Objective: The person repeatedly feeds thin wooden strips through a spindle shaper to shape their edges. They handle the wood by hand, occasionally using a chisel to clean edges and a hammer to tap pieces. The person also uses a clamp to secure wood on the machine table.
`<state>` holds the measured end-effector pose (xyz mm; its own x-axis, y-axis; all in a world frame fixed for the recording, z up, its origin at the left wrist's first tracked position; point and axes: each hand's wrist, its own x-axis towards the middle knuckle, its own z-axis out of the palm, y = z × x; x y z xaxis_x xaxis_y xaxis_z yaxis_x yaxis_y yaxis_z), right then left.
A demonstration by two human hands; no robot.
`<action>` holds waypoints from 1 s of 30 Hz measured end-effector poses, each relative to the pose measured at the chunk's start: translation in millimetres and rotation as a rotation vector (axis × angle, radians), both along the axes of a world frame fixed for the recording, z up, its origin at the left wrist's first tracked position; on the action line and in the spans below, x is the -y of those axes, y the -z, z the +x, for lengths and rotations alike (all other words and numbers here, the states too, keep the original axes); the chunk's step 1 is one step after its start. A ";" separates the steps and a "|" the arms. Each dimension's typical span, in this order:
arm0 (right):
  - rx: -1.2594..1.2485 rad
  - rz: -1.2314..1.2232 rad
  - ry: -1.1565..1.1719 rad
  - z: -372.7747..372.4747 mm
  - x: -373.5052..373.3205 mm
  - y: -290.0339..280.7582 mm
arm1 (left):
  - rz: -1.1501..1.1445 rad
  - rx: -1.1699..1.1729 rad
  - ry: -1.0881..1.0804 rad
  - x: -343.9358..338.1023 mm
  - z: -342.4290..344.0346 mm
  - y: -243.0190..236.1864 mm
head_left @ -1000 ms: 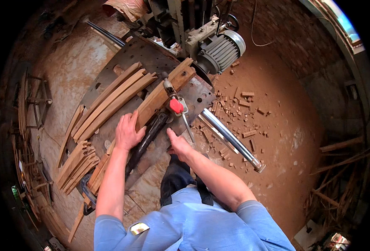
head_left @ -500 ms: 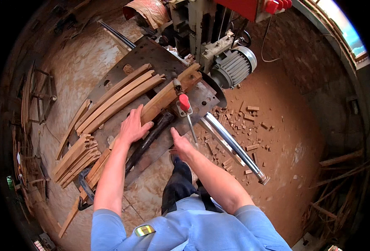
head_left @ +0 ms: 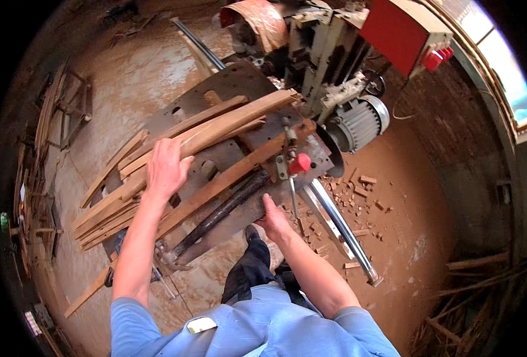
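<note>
My left hand [head_left: 167, 169] is closed over a long curved wooden strip [head_left: 234, 121], which lies slanting across a stack of similar strips on a metal table [head_left: 239, 80]. My right hand [head_left: 276, 223] is at the table's near edge, thumb stretched up and apart from the fingers, which are partly hidden; it appears to hold nothing. Just beyond it a toggle clamp with a red grip [head_left: 300, 163] is fixed beside a wooden rail [head_left: 228, 172]. Between the rail and the near edge lies a dark bar [head_left: 222, 211]. A hammer-like metal head [head_left: 169, 257] shows near the bar's lower end.
A grey motor [head_left: 359, 125] and a red switch box [head_left: 403, 35] belong to the machine at the back. Shiny steel rails [head_left: 344, 229] jut out at right, with wood offcuts [head_left: 365, 190] on the dusty floor around them. Scrap wood [head_left: 478, 262] lies far right.
My left hand has moved left from the rail to the stack, and a wooden strip from along the rail appears to lie over the stack now. My right hand stays near the table edge.
</note>
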<state>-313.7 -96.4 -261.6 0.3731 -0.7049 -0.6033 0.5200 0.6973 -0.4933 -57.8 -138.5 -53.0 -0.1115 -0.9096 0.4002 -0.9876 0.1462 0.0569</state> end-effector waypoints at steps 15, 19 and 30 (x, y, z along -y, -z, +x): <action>-0.037 -0.013 -0.027 -4.6 -7.1 -10.5 | -0.286 0.087 -0.149 -109.7 134.5 -20.8; -0.114 0.044 -0.013 -1.7 -10.2 -34.0 | -0.274 0.081 -0.173 -114.7 149.2 -12.6; -0.115 0.053 -0.027 -8.3 -13.8 -23.9 | -0.191 0.065 -0.191 -94.0 189.6 5.5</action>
<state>-322.0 -82.5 -237.7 0.3182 -0.6616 -0.6790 0.4427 0.7371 -0.5106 131.8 -44.5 -58.4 0.0235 -0.8254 0.5641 -0.9990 -0.0410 -0.0184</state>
